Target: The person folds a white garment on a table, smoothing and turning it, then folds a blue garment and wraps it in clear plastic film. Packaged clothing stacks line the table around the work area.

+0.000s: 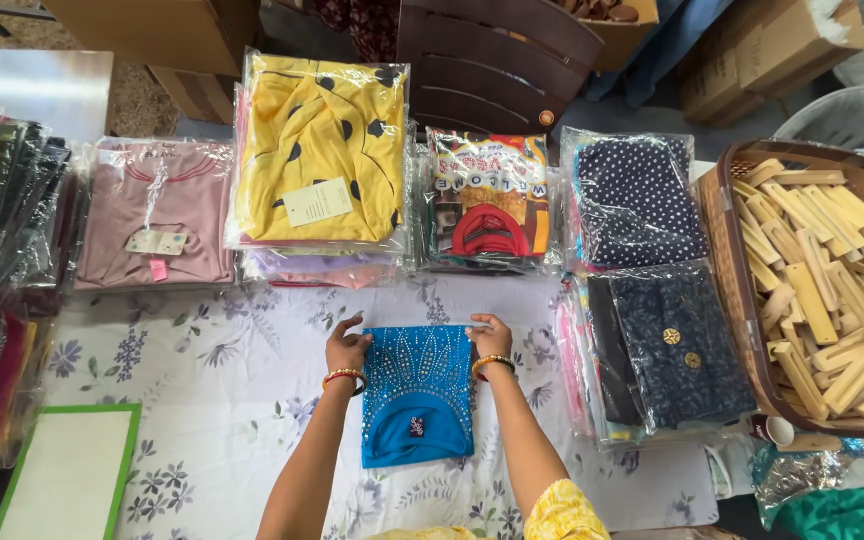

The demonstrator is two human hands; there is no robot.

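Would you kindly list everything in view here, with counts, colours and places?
Blue garment: one, beaded, folded, centre of table.
Tablecloth: one, white floral.
Yellow pack: one, dotted, on a pastel stack.
Pink pack: one, left of it.
Printed pack: one, multicoloured, centre back.
Navy packs: two stacks, right.
Basket: one, brown, holding tan wooden pieces, far right.
Board: one, white, green-edged, lower left.
Left hand: on the garment's top-left corner.
Right hand: on its top-right corner.
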